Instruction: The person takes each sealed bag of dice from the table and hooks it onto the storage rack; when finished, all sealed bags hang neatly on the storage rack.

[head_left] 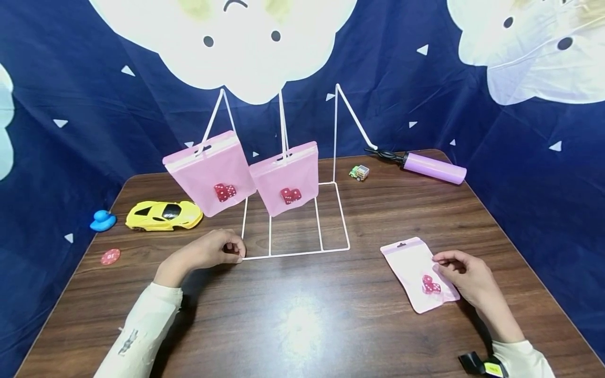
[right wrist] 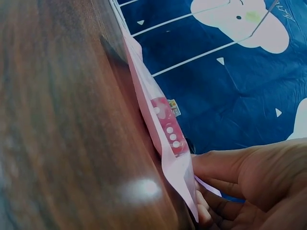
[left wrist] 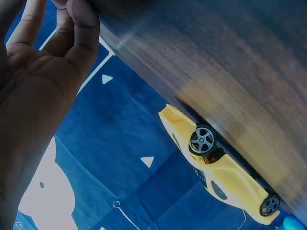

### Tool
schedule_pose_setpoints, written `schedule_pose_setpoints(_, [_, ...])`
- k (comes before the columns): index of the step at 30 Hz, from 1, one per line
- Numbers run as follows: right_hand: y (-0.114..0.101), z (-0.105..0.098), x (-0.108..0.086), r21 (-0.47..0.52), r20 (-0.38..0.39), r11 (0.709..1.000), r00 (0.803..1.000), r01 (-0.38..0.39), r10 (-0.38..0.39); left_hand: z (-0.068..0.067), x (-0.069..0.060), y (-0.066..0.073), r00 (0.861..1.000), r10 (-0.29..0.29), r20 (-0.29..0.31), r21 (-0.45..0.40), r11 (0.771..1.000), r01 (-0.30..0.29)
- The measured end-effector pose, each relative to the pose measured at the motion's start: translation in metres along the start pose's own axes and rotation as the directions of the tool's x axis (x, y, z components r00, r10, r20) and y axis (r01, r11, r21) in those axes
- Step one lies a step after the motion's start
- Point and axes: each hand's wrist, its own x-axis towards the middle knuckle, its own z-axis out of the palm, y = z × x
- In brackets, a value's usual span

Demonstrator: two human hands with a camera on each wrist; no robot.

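Note:
My left hand (head_left: 214, 250) pinches the front left corner of a white wire display rack (head_left: 298, 254) between thumb and fingers. Two pink zip bags hang from the rack's arms, the left bag (head_left: 203, 181) and the middle bag (head_left: 270, 184), each with red dice showing through. The rack's right arm carries no bag. At the right, a third pink zip bag (head_left: 406, 265) lies on the table with red dice (right wrist: 168, 127) inside. My right hand (head_left: 472, 278) pinches its right edge, thumb above and fingers partly hidden below in the right wrist view.
A yellow toy car (head_left: 164, 216), a blue rubber duck (head_left: 102, 221) and a red chip (head_left: 111, 256) are on the left of the wooden table (head_left: 227, 325). Behind the right bag are a small toy truck (head_left: 359, 172) and a purple hand pump (head_left: 435, 167). A blue curtain (head_left: 387, 68) hangs behind.

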Motion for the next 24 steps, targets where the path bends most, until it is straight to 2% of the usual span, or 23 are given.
schedule_pose_setpoints(12, [-0.0037, -0.0012, -0.0011, -0.04, -0.014, 0.999, 1.0, -0.017, 0.016, 0.0008, 0.0001, -0.0012, 1.0, 0.008, -0.002, -0.005, 1.0, -0.008])
schedule_pose_setpoints(18, [-0.0063, -0.002, -0.0009, -0.067, -0.052, 0.997, 0.998, -0.031, 0.027, 0.0021, 0.0009, -0.0031, 1.0, -0.003, 0.0, -0.006, 1.0, 0.003])
schedule_pose_setpoints(24, [-0.0085, 0.0007, 0.0007, 0.005, -0.095, 0.997, 0.992, -0.081, 0.081, 0.001, -0.0001, -0.0019, 1.0, 0.025, -0.008, -0.006, 1.0, -0.025])
